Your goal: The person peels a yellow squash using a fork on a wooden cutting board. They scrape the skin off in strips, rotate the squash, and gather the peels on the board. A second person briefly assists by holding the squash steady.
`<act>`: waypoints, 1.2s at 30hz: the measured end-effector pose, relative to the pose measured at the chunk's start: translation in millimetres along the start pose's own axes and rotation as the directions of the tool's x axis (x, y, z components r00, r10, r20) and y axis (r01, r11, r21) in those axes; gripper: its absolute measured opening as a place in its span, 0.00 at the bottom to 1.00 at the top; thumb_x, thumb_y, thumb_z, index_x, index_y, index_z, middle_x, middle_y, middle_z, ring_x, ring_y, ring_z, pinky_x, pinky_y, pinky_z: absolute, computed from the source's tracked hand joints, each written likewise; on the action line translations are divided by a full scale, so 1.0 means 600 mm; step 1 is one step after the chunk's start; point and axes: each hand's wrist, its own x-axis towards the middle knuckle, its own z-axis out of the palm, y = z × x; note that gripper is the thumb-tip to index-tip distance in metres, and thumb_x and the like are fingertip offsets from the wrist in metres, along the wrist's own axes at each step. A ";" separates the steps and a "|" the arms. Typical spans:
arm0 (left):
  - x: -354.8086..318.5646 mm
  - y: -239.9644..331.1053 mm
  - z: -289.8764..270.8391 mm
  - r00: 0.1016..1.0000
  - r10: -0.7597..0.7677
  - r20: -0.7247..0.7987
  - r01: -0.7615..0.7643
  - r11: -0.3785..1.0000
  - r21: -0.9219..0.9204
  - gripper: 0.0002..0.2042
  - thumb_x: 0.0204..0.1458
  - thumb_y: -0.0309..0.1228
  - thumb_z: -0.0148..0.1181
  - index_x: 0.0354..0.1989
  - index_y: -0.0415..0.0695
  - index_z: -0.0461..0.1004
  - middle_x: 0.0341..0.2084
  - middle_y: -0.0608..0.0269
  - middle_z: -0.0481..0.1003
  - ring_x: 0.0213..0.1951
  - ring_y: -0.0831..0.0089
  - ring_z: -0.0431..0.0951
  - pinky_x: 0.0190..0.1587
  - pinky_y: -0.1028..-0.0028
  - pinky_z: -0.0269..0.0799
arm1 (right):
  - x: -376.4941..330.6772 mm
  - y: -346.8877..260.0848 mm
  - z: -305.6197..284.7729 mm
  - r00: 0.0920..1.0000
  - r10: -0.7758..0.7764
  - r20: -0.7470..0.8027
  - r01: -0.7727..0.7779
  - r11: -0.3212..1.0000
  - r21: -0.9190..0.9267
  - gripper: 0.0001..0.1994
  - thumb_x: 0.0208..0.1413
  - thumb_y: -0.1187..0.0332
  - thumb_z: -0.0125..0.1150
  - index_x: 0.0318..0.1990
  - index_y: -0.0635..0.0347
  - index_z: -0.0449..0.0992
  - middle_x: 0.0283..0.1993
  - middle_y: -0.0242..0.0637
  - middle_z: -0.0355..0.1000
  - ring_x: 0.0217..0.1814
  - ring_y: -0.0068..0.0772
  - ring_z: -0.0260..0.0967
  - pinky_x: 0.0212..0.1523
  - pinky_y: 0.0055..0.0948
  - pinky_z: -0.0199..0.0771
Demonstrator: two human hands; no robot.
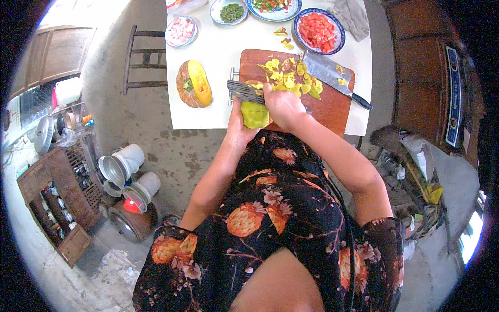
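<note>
My left hand [239, 124] grips a piece of peeled pumpkin [255, 115], yellow-green and smooth-faced, just over the board's near left edge. In my right hand [286, 108] is a dark flat tool with slots [243, 90], perhaps a peeler or grater. It lies across the far end of the pumpkin piece, and my right fingers are closed round its right end. Beneath is a brown cutting board [327, 114] with a heap of yellow pumpkin peelings [291, 78]. A wide knife [325, 71] with a black handle lies across its right side.
Left of the board sits a cut half pumpkin [193, 86]. Along the far side of the white table [218, 57] stand bowls of red cubes [318, 32], pink-white pieces [181, 31] and chopped greens [232, 13]. A grey cloth [353, 18] lies far right. A wooden chair [143, 60] stands left.
</note>
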 end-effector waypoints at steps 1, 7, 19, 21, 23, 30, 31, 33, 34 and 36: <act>0.002 0.005 0.006 1.000 0.000 -0.006 0.000 1.000 0.013 0.26 0.61 0.56 0.37 0.58 0.54 0.68 0.53 0.63 0.74 0.53 0.62 0.74 0.51 0.49 0.71 | 0.007 -0.001 -0.005 1.000 0.017 0.014 -0.017 1.000 -0.001 0.10 0.52 0.73 0.54 0.41 0.64 0.63 0.29 0.50 0.77 0.33 0.51 0.78 0.31 0.43 0.79; 0.021 0.008 -0.008 0.995 0.011 0.099 -0.017 0.998 0.060 0.24 0.63 0.53 0.37 0.58 0.54 0.67 0.51 0.63 0.74 0.52 0.62 0.75 0.49 0.50 0.72 | 0.024 0.008 -0.015 1.000 0.020 0.005 -0.020 1.000 -0.010 0.15 0.48 0.72 0.61 0.41 0.66 0.64 0.30 0.52 0.76 0.34 0.52 0.78 0.33 0.45 0.79; 0.001 0.014 -0.018 0.982 -0.131 0.136 0.137 0.990 -0.036 0.25 0.59 0.53 0.45 0.54 0.45 0.67 0.44 0.51 0.74 0.41 0.50 0.75 0.37 0.55 0.73 | 0.040 0.015 0.006 1.000 0.004 -0.023 -0.004 1.000 0.023 0.13 0.48 0.76 0.58 0.41 0.68 0.65 0.33 0.55 0.76 0.38 0.53 0.78 0.36 0.46 0.79; -0.005 0.007 -0.023 0.983 -0.132 0.129 0.140 0.989 -0.052 0.25 0.59 0.52 0.46 0.55 0.45 0.67 0.44 0.50 0.74 0.41 0.50 0.75 0.37 0.54 0.73 | 0.027 0.019 0.015 1.000 0.019 -0.007 -0.018 1.000 0.020 0.14 0.47 0.76 0.58 0.41 0.68 0.65 0.33 0.55 0.76 0.39 0.54 0.78 0.38 0.46 0.78; -0.004 -0.003 -0.054 0.973 -0.099 0.209 0.096 0.995 0.025 0.25 0.59 0.53 0.46 0.55 0.46 0.67 0.44 0.51 0.75 0.41 0.50 0.75 0.38 0.54 0.73 | 0.003 0.001 0.012 0.997 0.049 0.055 -0.050 0.999 0.018 0.14 0.47 0.76 0.58 0.42 0.69 0.65 0.34 0.56 0.76 0.40 0.54 0.77 0.39 0.46 0.78; -0.004 -0.005 -0.018 0.985 -0.104 0.137 0.104 0.995 0.010 0.27 0.58 0.53 0.49 0.56 0.44 0.66 0.45 0.49 0.74 0.41 0.48 0.76 0.39 0.54 0.75 | 0.032 0.044 0.039 0.995 0.082 -0.053 -0.080 0.995 0.054 0.15 0.44 0.73 0.60 0.39 0.71 0.68 0.30 0.59 0.75 0.37 0.56 0.76 0.37 0.47 0.78; -0.003 -0.004 -0.013 0.987 -0.106 0.124 0.103 0.994 0.026 0.27 0.58 0.53 0.49 0.57 0.44 0.65 0.45 0.49 0.74 0.41 0.48 0.76 0.39 0.54 0.75 | 0.035 0.050 0.041 0.991 0.068 -0.116 -0.056 0.993 0.109 0.11 0.46 0.74 0.56 0.37 0.71 0.69 0.31 0.61 0.74 0.37 0.58 0.76 0.38 0.49 0.77; -0.002 -0.009 -0.003 0.992 -0.088 0.092 0.081 0.994 0.075 0.28 0.58 0.53 0.49 0.57 0.44 0.65 0.45 0.50 0.74 0.42 0.49 0.76 0.40 0.54 0.75 | 0.033 0.065 0.046 0.988 0.101 -0.114 -0.083 0.984 0.158 0.11 0.46 0.73 0.56 0.36 0.72 0.69 0.31 0.61 0.74 0.38 0.59 0.76 0.38 0.50 0.76; -0.003 -0.010 0.000 0.995 -0.066 0.072 0.057 0.992 0.111 0.28 0.58 0.53 0.49 0.58 0.44 0.65 0.45 0.50 0.74 0.42 0.49 0.76 0.40 0.53 0.75 | 0.032 0.067 0.044 0.986 0.118 -0.117 -0.095 0.978 0.186 0.11 0.46 0.73 0.56 0.36 0.72 0.69 0.31 0.61 0.74 0.38 0.60 0.75 0.39 0.50 0.76; -0.006 -0.012 0.006 0.997 -0.072 0.042 0.066 0.988 0.140 0.28 0.58 0.53 0.49 0.58 0.44 0.65 0.46 0.51 0.74 0.42 0.50 0.76 0.40 0.53 0.75 | 0.029 0.064 0.047 0.986 0.115 -0.119 -0.095 0.983 0.159 0.12 0.46 0.73 0.56 0.38 0.72 0.68 0.31 0.61 0.74 0.38 0.60 0.75 0.38 0.50 0.76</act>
